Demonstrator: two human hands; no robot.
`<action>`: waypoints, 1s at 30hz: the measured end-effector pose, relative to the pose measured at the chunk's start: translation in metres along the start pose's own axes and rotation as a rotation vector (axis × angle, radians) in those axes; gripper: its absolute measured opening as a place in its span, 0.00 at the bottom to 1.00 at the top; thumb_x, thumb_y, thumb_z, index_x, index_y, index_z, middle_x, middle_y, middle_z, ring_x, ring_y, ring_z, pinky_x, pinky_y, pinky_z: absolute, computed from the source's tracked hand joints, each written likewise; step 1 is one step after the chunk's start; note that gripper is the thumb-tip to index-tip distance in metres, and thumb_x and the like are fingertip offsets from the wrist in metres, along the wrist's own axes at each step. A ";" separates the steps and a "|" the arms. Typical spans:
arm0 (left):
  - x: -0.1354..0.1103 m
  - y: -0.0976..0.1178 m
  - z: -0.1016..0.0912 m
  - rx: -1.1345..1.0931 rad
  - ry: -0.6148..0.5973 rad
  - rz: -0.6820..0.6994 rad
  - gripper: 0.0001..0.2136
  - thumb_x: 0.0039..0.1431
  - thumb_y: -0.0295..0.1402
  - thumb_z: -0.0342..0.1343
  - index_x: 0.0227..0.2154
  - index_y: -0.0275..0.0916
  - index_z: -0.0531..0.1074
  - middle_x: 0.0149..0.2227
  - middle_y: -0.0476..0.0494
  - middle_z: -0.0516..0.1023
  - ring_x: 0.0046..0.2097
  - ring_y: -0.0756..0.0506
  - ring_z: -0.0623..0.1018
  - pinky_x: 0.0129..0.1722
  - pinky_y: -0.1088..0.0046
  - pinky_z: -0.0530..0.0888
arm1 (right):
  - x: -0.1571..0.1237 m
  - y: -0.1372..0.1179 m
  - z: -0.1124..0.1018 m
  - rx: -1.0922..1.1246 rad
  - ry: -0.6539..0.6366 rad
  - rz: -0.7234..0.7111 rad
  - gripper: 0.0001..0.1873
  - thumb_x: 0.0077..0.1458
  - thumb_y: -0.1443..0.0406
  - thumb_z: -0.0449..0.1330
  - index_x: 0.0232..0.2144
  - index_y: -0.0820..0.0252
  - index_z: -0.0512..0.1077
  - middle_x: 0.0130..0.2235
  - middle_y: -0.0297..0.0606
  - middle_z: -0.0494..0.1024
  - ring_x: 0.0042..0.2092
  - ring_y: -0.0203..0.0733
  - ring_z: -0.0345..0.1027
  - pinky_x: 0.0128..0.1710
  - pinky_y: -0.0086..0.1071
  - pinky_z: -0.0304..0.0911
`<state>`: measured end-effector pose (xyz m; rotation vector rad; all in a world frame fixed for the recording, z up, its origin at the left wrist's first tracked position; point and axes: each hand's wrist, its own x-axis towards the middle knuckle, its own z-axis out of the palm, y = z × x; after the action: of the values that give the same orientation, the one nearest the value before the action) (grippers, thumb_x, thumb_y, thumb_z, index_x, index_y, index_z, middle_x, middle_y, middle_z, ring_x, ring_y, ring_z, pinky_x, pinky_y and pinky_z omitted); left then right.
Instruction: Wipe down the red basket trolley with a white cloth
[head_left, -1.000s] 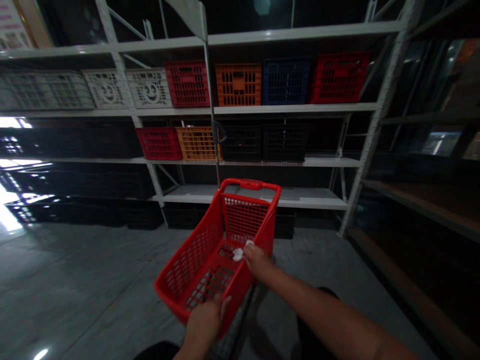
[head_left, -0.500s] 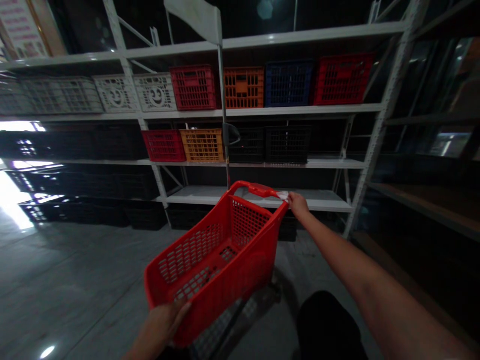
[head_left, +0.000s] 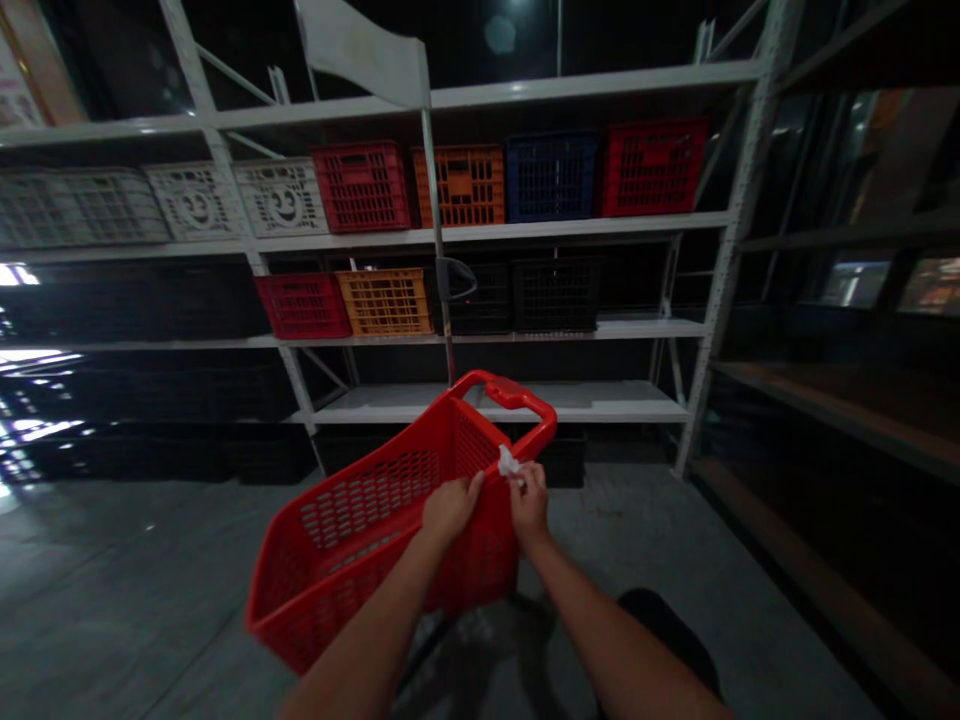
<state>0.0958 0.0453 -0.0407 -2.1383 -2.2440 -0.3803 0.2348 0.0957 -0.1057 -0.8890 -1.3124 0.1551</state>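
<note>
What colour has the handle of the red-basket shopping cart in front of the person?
The handle is red; it shows best in the head view.

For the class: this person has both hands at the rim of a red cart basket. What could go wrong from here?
With the left hand and right hand both at the rim of the red shopping basket, not on its handle, the cart might drift or tip. The small white scrap at the rim could also slip into the basket or onto the floor.
</note>
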 end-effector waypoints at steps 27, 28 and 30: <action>-0.029 -0.018 0.011 0.143 0.093 -0.020 0.30 0.59 0.50 0.25 0.30 0.40 0.72 0.31 0.40 0.78 0.36 0.44 0.77 0.34 0.72 0.67 | 0.051 -0.022 -0.070 -0.009 -0.092 0.078 0.08 0.50 0.61 0.55 0.23 0.58 0.66 0.31 0.36 0.65 0.33 0.39 0.63 0.32 0.29 0.59; -0.031 -0.021 0.010 0.143 0.087 -0.013 0.30 0.59 0.50 0.26 0.30 0.40 0.72 0.31 0.40 0.78 0.36 0.44 0.77 0.35 0.72 0.67 | 0.053 -0.023 -0.077 -0.011 -0.139 0.054 0.08 0.50 0.62 0.56 0.23 0.59 0.67 0.31 0.36 0.66 0.33 0.39 0.63 0.31 0.29 0.59; -0.036 -0.029 0.007 0.138 0.072 0.008 0.29 0.59 0.49 0.26 0.31 0.40 0.72 0.31 0.41 0.78 0.36 0.45 0.77 0.35 0.73 0.67 | 0.067 -0.025 -0.090 -0.029 -0.224 0.002 0.07 0.50 0.63 0.56 0.23 0.59 0.69 0.30 0.36 0.67 0.32 0.38 0.63 0.31 0.29 0.58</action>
<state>0.0709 0.0105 -0.0588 -2.0319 -2.1540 -0.2879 0.3244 0.0737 -0.0372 -0.9173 -1.5252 0.2433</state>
